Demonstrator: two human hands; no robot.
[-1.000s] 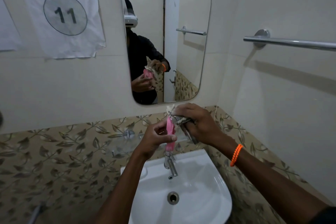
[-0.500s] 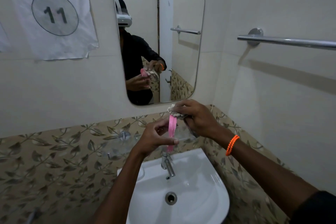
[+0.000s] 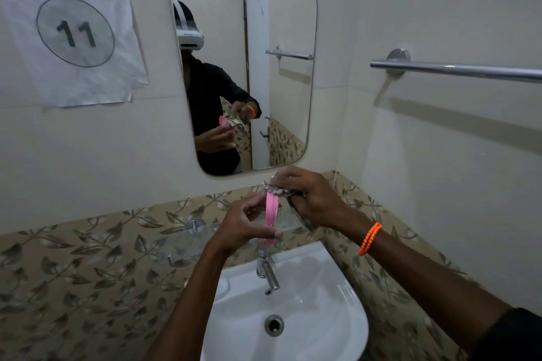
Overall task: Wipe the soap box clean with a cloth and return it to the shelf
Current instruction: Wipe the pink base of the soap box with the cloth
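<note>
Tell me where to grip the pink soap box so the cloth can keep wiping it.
Grip the lower half of the pink soap box, coming from the left as the left hand does. It stands on edge, so its flat faces suit a pinch, leaving the top free for the cloth in the right hand.

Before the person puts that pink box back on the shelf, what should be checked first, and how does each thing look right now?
1. Soap box firmly held: ok, the left hand grips it on edge above the sink.
2. Cloth in contact: ok, the right hand presses it on the box's top edge.
3. Box wiped clean all over: cannot tell, only its thin edge shows.
4. Glass shelf has a free spot: cannot tell, it is transparent and partly hidden by the hands.
5. Tap off: ok, no water is seen running.
</note>
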